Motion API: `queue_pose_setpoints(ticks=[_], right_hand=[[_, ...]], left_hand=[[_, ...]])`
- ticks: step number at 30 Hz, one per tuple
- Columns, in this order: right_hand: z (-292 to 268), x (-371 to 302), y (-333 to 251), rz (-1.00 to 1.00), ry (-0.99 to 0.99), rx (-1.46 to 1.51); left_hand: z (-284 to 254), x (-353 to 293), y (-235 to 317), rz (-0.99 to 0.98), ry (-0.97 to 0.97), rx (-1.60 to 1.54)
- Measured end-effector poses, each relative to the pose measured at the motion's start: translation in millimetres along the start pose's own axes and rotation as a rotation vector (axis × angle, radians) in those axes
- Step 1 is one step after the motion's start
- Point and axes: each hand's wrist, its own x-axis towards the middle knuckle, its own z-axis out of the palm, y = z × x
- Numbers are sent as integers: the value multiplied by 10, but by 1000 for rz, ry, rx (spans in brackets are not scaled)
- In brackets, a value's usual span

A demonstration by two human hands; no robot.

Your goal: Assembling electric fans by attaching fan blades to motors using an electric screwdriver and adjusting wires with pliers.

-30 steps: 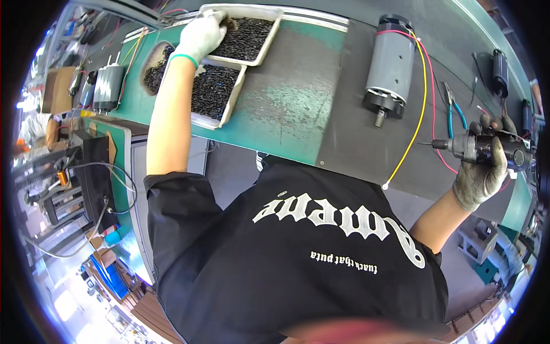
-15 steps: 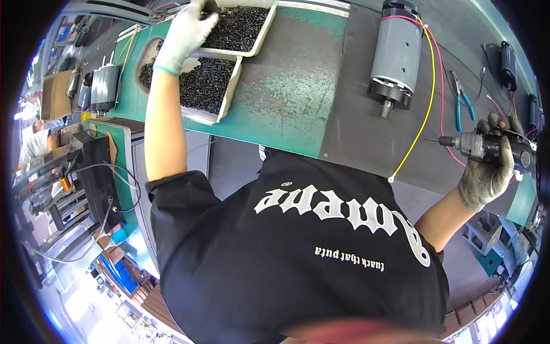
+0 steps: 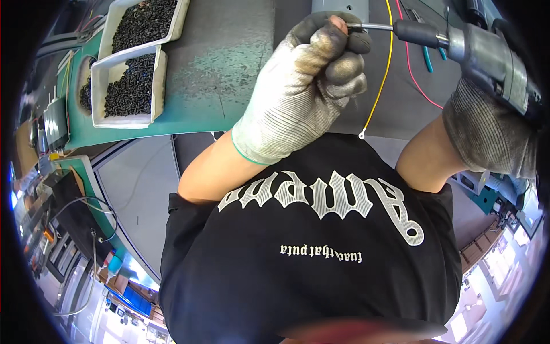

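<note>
Screwdriver (image 3: 487, 49) first: we've got the powered driver up in the top right of the view, gripped in our gloved right hand (image 3: 487, 132), which is wrapped tight around its grey body. Its long axis runs nearly level across the picture, and the thin bit (image 3: 372, 26) points toward our left, straight into the fingertips of our gloved left hand (image 3: 312, 80). That left hand is curled into a pinch around the bit's tip; whether there's a screw in there we can't tell, the fingers hide it.

What worries us here: fingertips sit right on the bit, so if the driver spins, the glove fabric could snag. Anything tiny pinched there could also slip out and drop onto the dark bench mat (image 3: 229, 51).

Yellow wire (image 3: 381, 74) hangs just beside the left hand, with a red wire (image 3: 412, 69) close by, so either could get caught by the tool. A grey motor housing (image 3: 338, 7) sits right behind the fingers. Trays of black screws (image 3: 134, 80) are well off to our left.
</note>
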Motion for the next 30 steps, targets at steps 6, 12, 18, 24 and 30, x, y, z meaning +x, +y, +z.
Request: queue_pose_setpoints(ticks=[6,12,18,24,30], right_hand=[[-154,-39,70,47,-17,17],[-283,-183,-18,124,-42,-15],[-159,-330,-67,181,-44,-50],[-157,-327,75,201,-55,-79],[-123,-302,207,228,-92,-79]], left_hand=[[245,-77,-108,77,362,249],[-44,-242,-172,-319,261,471],[-324,-230,-174,-613,216,59],[-215,-76,-220,-312,645,558],[-504,-77,-260,-234,460,65]])
